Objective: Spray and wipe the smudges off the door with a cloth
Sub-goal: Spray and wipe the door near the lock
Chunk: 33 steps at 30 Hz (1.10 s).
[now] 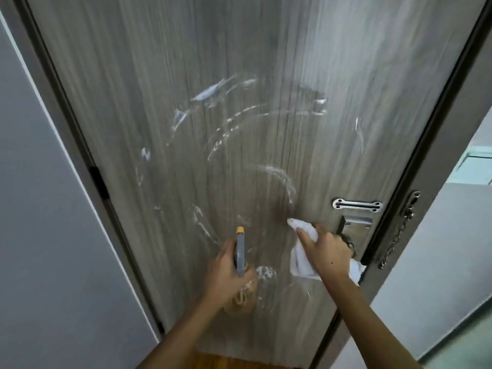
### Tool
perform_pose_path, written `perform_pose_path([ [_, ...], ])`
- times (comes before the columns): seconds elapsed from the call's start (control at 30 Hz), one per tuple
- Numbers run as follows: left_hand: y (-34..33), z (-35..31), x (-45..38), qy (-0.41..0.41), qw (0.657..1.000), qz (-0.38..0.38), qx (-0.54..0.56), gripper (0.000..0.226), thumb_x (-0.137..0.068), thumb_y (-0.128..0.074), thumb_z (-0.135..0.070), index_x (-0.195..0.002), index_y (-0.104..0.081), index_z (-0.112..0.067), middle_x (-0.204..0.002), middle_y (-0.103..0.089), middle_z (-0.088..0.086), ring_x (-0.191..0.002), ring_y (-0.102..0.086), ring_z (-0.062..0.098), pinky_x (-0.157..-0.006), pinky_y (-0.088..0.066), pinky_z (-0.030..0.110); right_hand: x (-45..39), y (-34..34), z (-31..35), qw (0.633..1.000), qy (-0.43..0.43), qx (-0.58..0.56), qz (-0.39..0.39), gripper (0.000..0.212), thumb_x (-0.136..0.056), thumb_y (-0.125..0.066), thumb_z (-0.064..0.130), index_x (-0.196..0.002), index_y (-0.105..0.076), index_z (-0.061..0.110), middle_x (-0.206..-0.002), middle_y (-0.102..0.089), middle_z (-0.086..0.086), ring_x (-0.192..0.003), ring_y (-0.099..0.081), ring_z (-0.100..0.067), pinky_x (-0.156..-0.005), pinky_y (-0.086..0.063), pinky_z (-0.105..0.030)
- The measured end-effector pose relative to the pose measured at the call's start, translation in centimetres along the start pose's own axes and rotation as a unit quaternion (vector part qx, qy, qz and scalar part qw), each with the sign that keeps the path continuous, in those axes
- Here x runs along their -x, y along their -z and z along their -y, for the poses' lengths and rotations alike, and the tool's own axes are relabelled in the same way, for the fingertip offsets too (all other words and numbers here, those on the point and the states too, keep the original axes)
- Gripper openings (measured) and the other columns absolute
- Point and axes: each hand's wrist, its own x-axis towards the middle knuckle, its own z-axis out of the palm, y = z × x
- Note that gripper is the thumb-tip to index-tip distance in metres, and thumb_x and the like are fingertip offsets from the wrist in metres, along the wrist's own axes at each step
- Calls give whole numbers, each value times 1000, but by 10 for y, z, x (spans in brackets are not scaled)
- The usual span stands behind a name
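Note:
A grey wood-grain door (239,75) fills the view, streaked with white curved smudges (210,91) across its middle. My left hand (226,272) grips a spray bottle (240,251) with a grey head and orange nozzle, pointed up at the door. My right hand (324,251) holds a white cloth (300,262) against the door, just left of the lock. The cloth hangs below my palm, and one corner pokes out above my fingers.
A metal latch plate (356,205) and handle fitting (356,222) sit at the door's right edge. A door chain (396,235) hangs on the frame. A grey wall (40,209) lies left, an opening (474,166) to the right.

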Motion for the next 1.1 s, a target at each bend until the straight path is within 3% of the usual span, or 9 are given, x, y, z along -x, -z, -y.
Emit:
perform_pose_path([
  [0.1,29,-2,-19,-31,999,-22,10,45,-71,-70,-22,-112,-51,-19,-92,-61,-1,-73,-62,18,-68,-53,45,-9,11,42,999,21,21,-16,46,-94,-45,61,-102,-62,19,-91,-71,-7,-84,-68,-32,-63,-37,-32],
  [0.23,44,-12,-35,-74,997,-21,26,45,-72,-70,-19,-113,-52,-19,-83,-57,-4,-68,-60,17,-65,-53,44,-9,15,57,998,42,18,-46,44,-93,-48,59,-98,-61,17,-91,-71,-5,-82,-68,-32,-64,-44,-35],
  [0.33,40,-17,-33,-90,996,-6,20,47,-74,-70,-19,-117,-52,-18,-87,-57,-2,-70,-59,17,-64,-52,40,-8,10,40,997,49,20,-50,40,-93,-53,54,-95,-62,15,-90,-71,-5,-80,-67,-30,-60,-37,-32],
  [0.43,23,-19,-32,-66,997,9,29,44,-72,-69,-22,-113,-53,-19,-77,-56,-1,-66,-58,16,-65,-52,40,-8,0,6,998,9,54,-20,41,-94,-50,55,-99,-60,15,-90,-71,-8,-84,-67,-32,-61,-32,-31],
  [0.63,-26,-38,-45,-24,999,24,40,44,-75,-73,-18,-115,-55,-18,-79,-59,-1,-72,-61,15,-70,-50,31,-7,-37,-75,991,9,105,86,43,-95,-41,60,-110,-58,24,-97,-70,-1,-88,-68,-22,-66,-43,-29],
  [0.73,-49,-51,-55,6,999,24,47,45,-75,-71,-24,-116,-54,-17,-85,-61,-1,-75,-62,17,-73,-53,39,-8,-50,-102,985,14,105,138,44,-95,-39,62,-118,-57,29,-101,-70,4,-92,-68,-17,-69,-45,-28],
  [0.87,-79,-60,-67,39,998,8,48,42,-75,-72,-23,-114,-55,-20,-82,-60,-2,-73,-62,18,-72,-54,45,-14,-58,-115,981,37,94,164,45,-95,-38,64,-120,-51,29,-108,-69,3,-99,-66,-17,-77,-47,-28],
  [1.1,-106,-70,-76,64,996,-41,39,48,-77,-74,-16,-120,-54,-24,-97,-61,-12,-82,-63,10,-74,-53,31,-23,-67,-130,980,79,68,168,45,-95,-34,66,-114,-54,31,-103,-70,6,-93,-67,-13,-75,-47,-25],
])
